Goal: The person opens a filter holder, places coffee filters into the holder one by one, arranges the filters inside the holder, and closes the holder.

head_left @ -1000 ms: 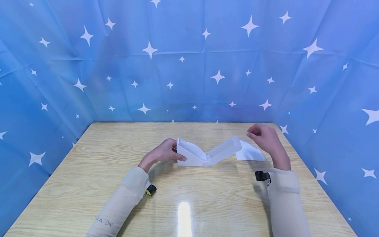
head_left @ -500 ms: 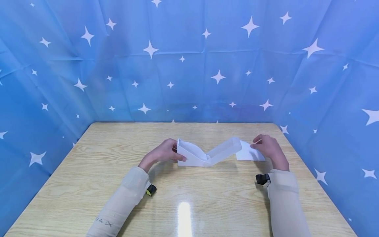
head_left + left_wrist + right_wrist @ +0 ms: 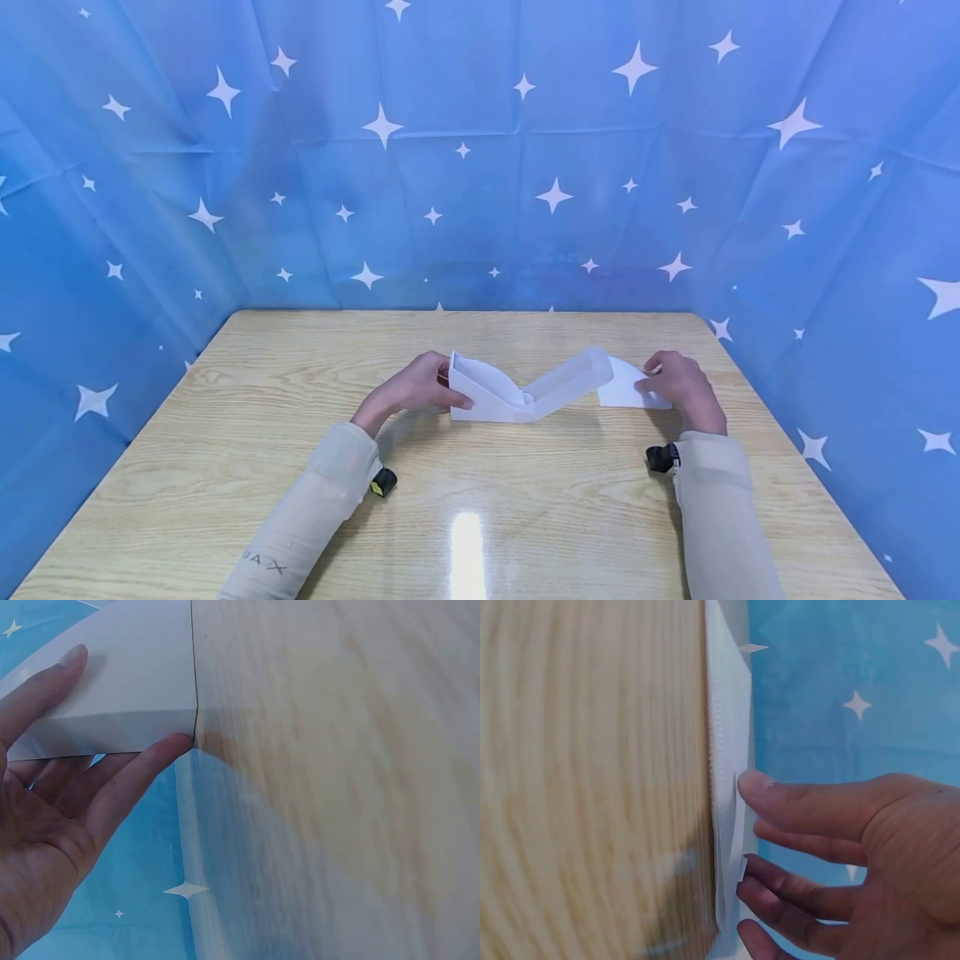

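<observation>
So the right hand (image 3: 686, 385) has its thumb and fingers spread with a visible gap, fingertips right at the right end of the white stack (image 3: 621, 385); can't tell if anything's actually pinched. The left hand (image 3: 416, 383) has a proper grip, thumb on the near face of the white box (image 3: 483, 408) and fingers round behind its left end.

The stack looks like layered paper lying on the table (image 3: 525, 500), toward the far right corner. The box sits in the far half, about midway between the left and right edges, translucent lid (image 3: 566, 385) angled up toward the stack.

Best guess, the step is picking up paper. Slide the thumb under the edge, pinch lightly so nothing creases, and keep the left grip steady. Watch that lid: its tip overlaps the stack in the head view, so lift clear of it.
</observation>
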A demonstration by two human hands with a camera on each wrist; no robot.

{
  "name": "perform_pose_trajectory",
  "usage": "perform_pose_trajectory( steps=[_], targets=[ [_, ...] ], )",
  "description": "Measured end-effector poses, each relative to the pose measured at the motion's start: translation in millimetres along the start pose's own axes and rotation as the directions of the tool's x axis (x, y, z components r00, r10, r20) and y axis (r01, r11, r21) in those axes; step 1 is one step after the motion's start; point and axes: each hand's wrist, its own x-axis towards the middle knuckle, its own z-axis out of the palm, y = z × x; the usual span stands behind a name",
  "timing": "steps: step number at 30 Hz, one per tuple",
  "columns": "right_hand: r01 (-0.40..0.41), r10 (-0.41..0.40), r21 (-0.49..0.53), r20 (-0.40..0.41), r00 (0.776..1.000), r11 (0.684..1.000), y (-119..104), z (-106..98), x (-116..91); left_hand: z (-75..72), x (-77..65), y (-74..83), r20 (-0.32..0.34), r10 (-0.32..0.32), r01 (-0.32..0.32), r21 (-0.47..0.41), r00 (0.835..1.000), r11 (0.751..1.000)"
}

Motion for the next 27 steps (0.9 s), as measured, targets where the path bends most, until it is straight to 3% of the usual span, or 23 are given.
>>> perform_pose_trajectory(
  steps=[6,17,27],
  targets=[
    [-0.033,0.033,-0.004,-0.003,0.999,0.999,1.2,2.3,0.0,-0.1,1.2,-0.8,0.007,0.004,-0.004,-0.006,1.000,1.000],
    [-0.036,0.037,0.040,-0.016,0.999,0.999,1.1,7.0,0.9,-0.4,0.2,-0.1,0.008,0.003,-0.003,-0.007,1.000,1.000],
    [-0.026,0.026,0.010,-0.045,0.999,1.000,-1.5,7.7,3.2,-1.1,1.2,-1.9,0.003,0.003,-0.003,-0.002,1.000,1.000]
  ],
)
